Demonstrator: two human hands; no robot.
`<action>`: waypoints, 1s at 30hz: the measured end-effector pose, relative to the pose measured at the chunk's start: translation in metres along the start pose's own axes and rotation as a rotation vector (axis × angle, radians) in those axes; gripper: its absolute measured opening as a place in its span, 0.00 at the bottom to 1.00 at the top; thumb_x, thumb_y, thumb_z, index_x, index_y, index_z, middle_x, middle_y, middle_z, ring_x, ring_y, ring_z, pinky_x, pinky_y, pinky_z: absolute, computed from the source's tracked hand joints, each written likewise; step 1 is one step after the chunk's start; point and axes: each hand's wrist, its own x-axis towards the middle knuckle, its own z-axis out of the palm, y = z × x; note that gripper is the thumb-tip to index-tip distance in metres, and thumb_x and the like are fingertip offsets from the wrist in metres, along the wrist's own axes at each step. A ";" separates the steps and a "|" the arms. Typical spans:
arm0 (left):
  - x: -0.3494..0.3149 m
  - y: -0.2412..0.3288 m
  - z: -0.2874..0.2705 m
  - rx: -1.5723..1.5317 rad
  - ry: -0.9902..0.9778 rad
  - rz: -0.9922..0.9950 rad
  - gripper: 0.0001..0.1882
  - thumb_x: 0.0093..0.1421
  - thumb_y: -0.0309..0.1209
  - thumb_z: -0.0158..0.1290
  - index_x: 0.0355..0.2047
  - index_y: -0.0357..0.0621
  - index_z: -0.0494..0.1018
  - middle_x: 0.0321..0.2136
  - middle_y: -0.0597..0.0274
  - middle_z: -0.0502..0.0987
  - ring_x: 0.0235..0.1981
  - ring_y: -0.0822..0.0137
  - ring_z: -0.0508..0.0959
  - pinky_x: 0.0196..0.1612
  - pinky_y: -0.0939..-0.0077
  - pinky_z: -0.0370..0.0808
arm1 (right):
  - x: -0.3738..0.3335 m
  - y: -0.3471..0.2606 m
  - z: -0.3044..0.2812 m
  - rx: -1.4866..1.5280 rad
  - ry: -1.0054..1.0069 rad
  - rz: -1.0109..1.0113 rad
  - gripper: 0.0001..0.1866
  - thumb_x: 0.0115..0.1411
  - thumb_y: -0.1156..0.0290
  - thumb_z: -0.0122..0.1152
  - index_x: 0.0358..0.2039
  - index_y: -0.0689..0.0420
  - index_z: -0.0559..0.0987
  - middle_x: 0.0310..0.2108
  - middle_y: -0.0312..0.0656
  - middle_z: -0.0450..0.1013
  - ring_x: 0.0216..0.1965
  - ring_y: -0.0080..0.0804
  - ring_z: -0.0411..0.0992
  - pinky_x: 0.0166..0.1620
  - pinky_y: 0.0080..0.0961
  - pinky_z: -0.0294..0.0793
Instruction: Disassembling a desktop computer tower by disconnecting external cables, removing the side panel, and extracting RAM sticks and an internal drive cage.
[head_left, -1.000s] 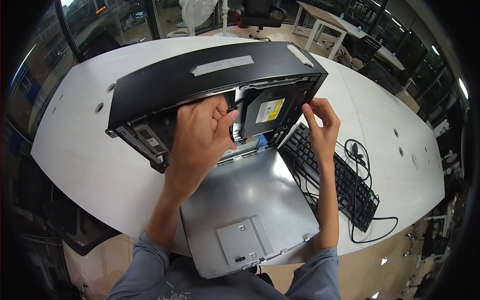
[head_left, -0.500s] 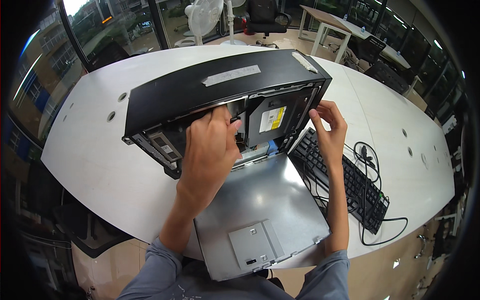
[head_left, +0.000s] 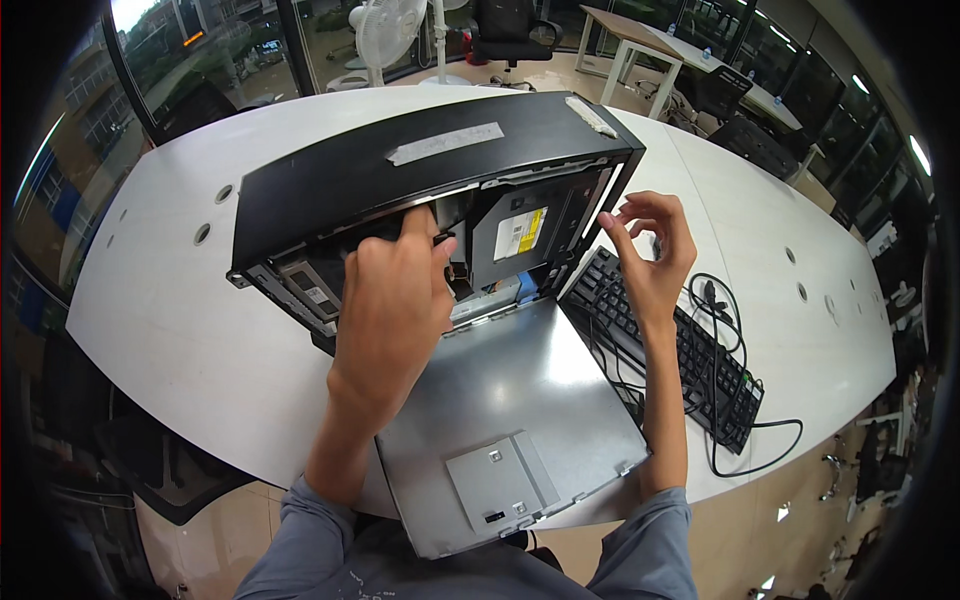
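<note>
Right hand [head_left: 653,278] now opens wider beside the black case [head_left: 340,178]; left hand [head_left: 393,292] reaches inside, grip unclear. Beyond the white surface [head_left: 150,270], a fan [head_left: 384,32].

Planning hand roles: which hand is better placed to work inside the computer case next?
Probably the left hand: its fingers reach into the computer case, while the right hand is outside beside it.

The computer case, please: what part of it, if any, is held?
The left hand reaches inside the case, fingertips mostly hidden: its hold cannot be told. The right hand holds nothing visible.
</note>
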 end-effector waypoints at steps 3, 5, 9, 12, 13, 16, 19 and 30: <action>0.001 -0.002 0.002 0.009 0.006 -0.011 0.05 0.62 0.22 0.53 0.32 0.30 0.70 0.11 0.54 0.73 0.11 0.64 0.78 0.16 0.78 0.71 | 0.002 -0.003 0.000 0.014 -0.058 -0.048 0.12 0.51 0.77 0.70 0.36 0.59 0.79 0.30 0.37 0.76 0.31 0.23 0.76 0.30 0.18 0.69; 0.003 -0.003 0.002 -0.013 0.005 -0.010 0.06 0.61 0.23 0.54 0.33 0.30 0.71 0.12 0.55 0.74 0.11 0.66 0.78 0.15 0.78 0.71 | 0.002 -0.002 0.000 0.010 -0.155 -0.019 0.11 0.52 0.76 0.69 0.37 0.58 0.80 0.29 0.37 0.77 0.31 0.24 0.76 0.30 0.19 0.68; 0.004 -0.007 -0.002 0.049 -0.032 -0.011 0.07 0.61 0.24 0.54 0.35 0.30 0.72 0.13 0.54 0.74 0.12 0.68 0.78 0.14 0.79 0.70 | 0.003 -0.005 -0.001 -0.024 -0.162 -0.050 0.11 0.52 0.76 0.69 0.37 0.58 0.80 0.29 0.38 0.76 0.31 0.25 0.76 0.30 0.19 0.68; 0.004 -0.013 -0.003 -0.056 -0.035 0.027 0.09 0.62 0.26 0.54 0.37 0.29 0.73 0.12 0.55 0.75 0.11 0.68 0.77 0.15 0.79 0.70 | 0.002 -0.005 0.002 0.008 -0.113 -0.031 0.12 0.51 0.77 0.69 0.37 0.59 0.80 0.30 0.38 0.76 0.31 0.25 0.76 0.29 0.18 0.69; 0.005 -0.011 -0.001 -0.054 -0.033 0.027 0.09 0.62 0.26 0.54 0.37 0.29 0.73 0.12 0.55 0.75 0.11 0.68 0.77 0.15 0.79 0.70 | 0.001 -0.004 0.003 0.010 -0.113 -0.033 0.12 0.51 0.77 0.69 0.37 0.59 0.80 0.30 0.38 0.76 0.31 0.25 0.76 0.29 0.18 0.69; 0.006 -0.008 0.003 -0.012 0.016 0.038 0.11 0.62 0.29 0.55 0.37 0.29 0.76 0.12 0.54 0.75 0.10 0.68 0.76 0.15 0.78 0.70 | 0.000 -0.005 0.003 0.044 -0.123 -0.024 0.12 0.51 0.77 0.70 0.37 0.59 0.79 0.31 0.39 0.75 0.31 0.25 0.76 0.30 0.17 0.71; 0.005 -0.003 0.002 0.039 0.050 -0.001 0.10 0.61 0.28 0.55 0.36 0.30 0.77 0.12 0.54 0.75 0.11 0.68 0.76 0.16 0.78 0.71 | 0.001 -0.007 0.003 0.013 -0.175 -0.064 0.13 0.51 0.77 0.70 0.38 0.60 0.79 0.31 0.39 0.74 0.31 0.25 0.76 0.30 0.17 0.72; 0.008 -0.004 -0.009 -0.107 -0.081 0.016 0.10 0.61 0.29 0.55 0.37 0.32 0.77 0.11 0.56 0.75 0.09 0.70 0.74 0.18 0.79 0.71 | 0.008 -0.009 -0.002 0.058 -0.077 -0.025 0.16 0.54 0.79 0.67 0.44 0.59 0.78 0.32 0.39 0.75 0.32 0.24 0.76 0.32 0.19 0.73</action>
